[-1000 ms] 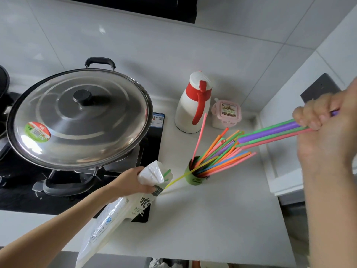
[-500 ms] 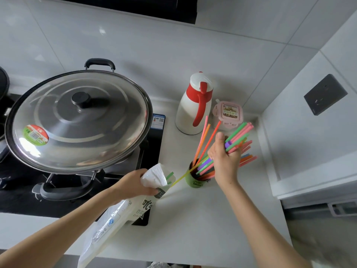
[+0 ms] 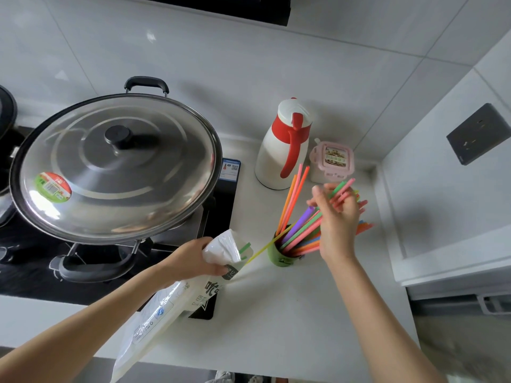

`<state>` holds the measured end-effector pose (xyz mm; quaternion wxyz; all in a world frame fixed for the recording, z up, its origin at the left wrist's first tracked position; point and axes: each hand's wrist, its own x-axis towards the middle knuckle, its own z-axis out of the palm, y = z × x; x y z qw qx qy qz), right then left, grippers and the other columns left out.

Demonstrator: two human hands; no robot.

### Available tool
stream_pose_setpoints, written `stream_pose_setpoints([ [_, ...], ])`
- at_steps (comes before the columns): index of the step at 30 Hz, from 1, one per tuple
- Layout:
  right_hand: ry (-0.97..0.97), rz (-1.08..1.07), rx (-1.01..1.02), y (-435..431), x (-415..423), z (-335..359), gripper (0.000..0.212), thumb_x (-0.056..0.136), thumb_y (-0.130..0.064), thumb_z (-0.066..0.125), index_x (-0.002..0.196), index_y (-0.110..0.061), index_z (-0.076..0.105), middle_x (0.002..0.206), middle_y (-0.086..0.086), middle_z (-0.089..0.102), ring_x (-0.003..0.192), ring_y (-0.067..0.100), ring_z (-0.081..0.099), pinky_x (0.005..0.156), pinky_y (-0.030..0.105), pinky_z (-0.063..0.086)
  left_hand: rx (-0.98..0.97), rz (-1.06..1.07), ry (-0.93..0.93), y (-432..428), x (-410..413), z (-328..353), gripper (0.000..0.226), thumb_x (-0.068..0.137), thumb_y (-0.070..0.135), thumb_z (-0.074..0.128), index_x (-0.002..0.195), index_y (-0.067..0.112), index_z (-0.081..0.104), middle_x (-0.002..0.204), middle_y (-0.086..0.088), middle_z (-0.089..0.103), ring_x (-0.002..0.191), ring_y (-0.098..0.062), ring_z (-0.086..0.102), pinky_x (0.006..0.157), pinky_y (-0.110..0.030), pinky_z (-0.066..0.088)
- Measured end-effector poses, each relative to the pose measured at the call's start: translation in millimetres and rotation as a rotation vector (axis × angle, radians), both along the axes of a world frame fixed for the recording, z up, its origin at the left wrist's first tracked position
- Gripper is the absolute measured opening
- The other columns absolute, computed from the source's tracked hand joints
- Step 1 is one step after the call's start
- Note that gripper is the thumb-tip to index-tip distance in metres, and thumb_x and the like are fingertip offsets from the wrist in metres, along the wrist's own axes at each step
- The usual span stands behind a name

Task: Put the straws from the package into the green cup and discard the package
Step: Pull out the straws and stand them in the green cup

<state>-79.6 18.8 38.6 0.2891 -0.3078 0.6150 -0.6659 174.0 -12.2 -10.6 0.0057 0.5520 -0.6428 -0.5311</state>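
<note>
One green plastic cup (image 3: 281,257); one white plastic straw package (image 3: 177,297); one lidded steel wok (image 3: 116,167); one white-and-red thermos jug (image 3: 282,150); one pink lidded box (image 3: 333,158); two hands.

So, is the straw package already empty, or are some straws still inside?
Not empty. Green straw ends and a yellow straw stick out of the package mouth, held by the left hand.
</note>
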Motion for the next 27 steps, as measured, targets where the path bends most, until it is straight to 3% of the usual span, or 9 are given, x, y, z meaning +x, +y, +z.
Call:
stream_pose_setpoints([
  [3, 0.159, -0.006, 0.080, -6.0, 0.9, -5.3, 0.044, 0.098, -0.024, 0.048, 0.064, 0.003, 0.053, 0.053, 0.001, 0.058, 0.055, 0.013, 0.057, 0.067, 0.021, 0.047, -0.001, 0.000, -0.002, -0.1, -1.1, 1.3, 0.035, 0.068, 0.023, 0.083, 0.093, 0.027, 0.059, 0.087, 0.003, 0.066, 0.082, -0.016, 0.064, 0.072, -0.028, 0.051],
  [7, 0.200, 0.007, 0.199, -4.8, 3.7, -16.1, 0.047, 0.100, -0.026, 0.041, 0.056, -0.013, 0.055, 0.064, 0.004, 0.064, 0.069, 0.015, 0.061, 0.076, 0.020, 0.044, -0.003, 0.012, 0.006, 0.0, -1.7, 1.8, 0.034, 0.067, 0.022, 0.083, 0.090, 0.028, 0.060, 0.087, 0.003, 0.067, 0.081, -0.016, 0.064, 0.071, -0.027, 0.051],
  [11, 0.150, 0.051, 0.170, -1.0, -9.9, -0.3, 0.016, 0.090, -0.007, 0.056, 0.084, -0.021, 0.060, 0.083, 0.002, 0.067, 0.084, 0.018, 0.065, 0.081, 0.029, 0.048, -0.006, 0.017, 0.007, -0.1, -1.2, 3.0, 0.034, 0.067, 0.023, 0.083, 0.092, 0.028, 0.060, 0.085, 0.006, 0.067, 0.077, -0.011, 0.062, 0.066, -0.022, 0.049],
  [13, 0.231, 0.057, 0.139, 1.6, -14.6, 11.8, 0.020, 0.085, -0.003, 0.062, 0.102, -0.015, 0.059, 0.089, -0.004, 0.068, 0.083, 0.009, 0.062, 0.078, 0.025, 0.049, -0.011, 0.014, 0.005, -0.6, -1.1, 3.9, 0.037, 0.067, 0.024, 0.083, 0.098, 0.025, 0.062, 0.087, 0.005, 0.068, 0.078, -0.011, 0.062, 0.066, -0.022, 0.049],
  [17, 0.872, -0.076, -0.056, 8.8, -19.9, 39.5, 0.019, 0.085, -0.005, 0.060, 0.104, -0.001, 0.064, 0.102, 0.007, 0.068, 0.097, 0.015, 0.059, 0.089, 0.026, 0.045, -0.003, 0.027, 0.007, -1.4, -0.4, 7.0, 0.040, 0.068, 0.023, 0.083, 0.103, 0.023, 0.062, 0.089, 0.003, 0.069, 0.079, -0.012, 0.063, 0.069, -0.024, 0.050],
  [20, 1.134, -0.027, -0.210, 28.4, -5.0, 26.6, 0.015, 0.088, -0.009, 0.058, 0.080, -0.002, 0.068, 0.076, 0.010, 0.068, 0.074, 0.024, 0.057, 0.070, 0.032, 0.045, -0.004, 0.036, 0.010, -1.6, 0.3, 9.0, 0.042, 0.069, 0.023, 0.083, 0.105, 0.022, 0.062, 0.090, 0.004, 0.069, 0.080, -0.012, 0.064, 0.070, -0.024, 0.051],
  [23, 0.877, 0.221, 0.261, 49.6, 28.3, -24.9, 0.042, 0.086, -0.039, 0.051, 0.055, -0.010, 0.051, 0.046, 0.008, 0.048, 0.049, 0.034, 0.045, 0.050, 0.033, 0.035, -0.009, 0.039, 0.002, -1.2, 1.3, 10.9, 0.042, 0.069, 0.024, 0.082, 0.107, 0.023, 0.062, 0.091, 0.004, 0.070, 0.081, -0.012, 0.065, 0.067, -0.023, 0.051],
  [25, 0.546, 0.385, 0.661, 48.2, 44.7, -61.6, 0.047, 0.086, -0.046, 0.050, 0.060, -0.008, 0.054, 0.049, 0.011, 0.055, 0.045, 0.031, 0.048, 0.049, 0.034, 0.044, -0.007, 0.041, 0.002, -1.0, 1.8, 11.8, 0.043, 0.069, 0.024, 0.082, 0.107, 0.023, 0.062, 0.094, 0.001, 0.071, 0.086, -0.017, 0.068, 0.071, -0.027, 0.053],
  [27, 0.138, 0.415, 0.907, 35.7, 57.4, -78.7, 0.039, 0.092, -0.040, 0.054, 0.070, -0.008, 0.057, 0.055, 0.006, 0.059, 0.038, 0.017, 0.042, 0.041, 0.025, 0.037, -0.004, 0.049, 0.005, -0.1, 2.3, 13.3, 0.042, 0.068, 0.024, 0.083, 0.105, 0.023, 0.063, 0.095, -0.001, 0.072, 0.089, -0.020, 0.069, 0.073, -0.030, 0.055],
])
